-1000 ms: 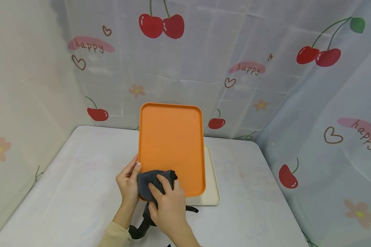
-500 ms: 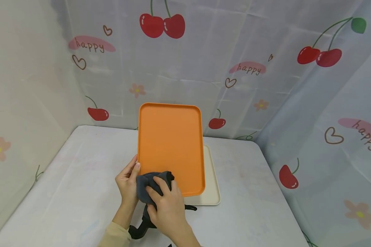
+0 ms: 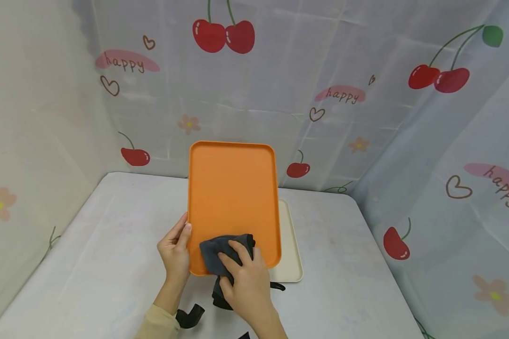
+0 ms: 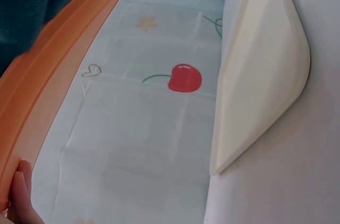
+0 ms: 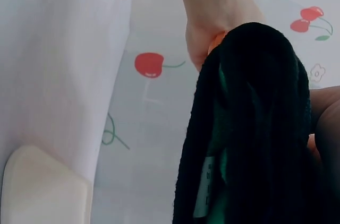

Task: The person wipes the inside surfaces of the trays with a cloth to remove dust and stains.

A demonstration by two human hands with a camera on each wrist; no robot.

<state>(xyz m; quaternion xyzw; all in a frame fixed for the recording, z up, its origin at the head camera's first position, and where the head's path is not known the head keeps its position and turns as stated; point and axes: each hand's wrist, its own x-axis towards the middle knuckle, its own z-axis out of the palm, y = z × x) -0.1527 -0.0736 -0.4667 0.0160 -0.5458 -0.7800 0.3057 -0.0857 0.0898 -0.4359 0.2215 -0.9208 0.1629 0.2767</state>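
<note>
An orange tray (image 3: 233,193) is held tilted up above the table, its flat inner face showing. My left hand (image 3: 175,249) grips its left edge, thumb on the front and fingers behind. In the left wrist view, fingertips (image 4: 22,192) are at the tray's rim. My right hand (image 3: 249,282) holds a folded dark grey cloth (image 3: 216,252) against the lower part of the tray, fingers spread over it. Part of the cloth hangs below the tray's bottom edge. In the right wrist view the bunched cloth (image 5: 260,123) covers most of the tray.
A cream tray (image 3: 291,254) lies on the white table (image 3: 335,263) behind the orange one, partly hidden by it. Black strap-like pieces (image 3: 190,316) show by the left wrist. A curtain (image 3: 254,94) printed with cherries rises behind the table.
My right hand and the cloth shift slightly left, then slide right along the tray's lower part, uncovering its lower left corner. The left hand keeps its grip; the tray drifts slightly left.
</note>
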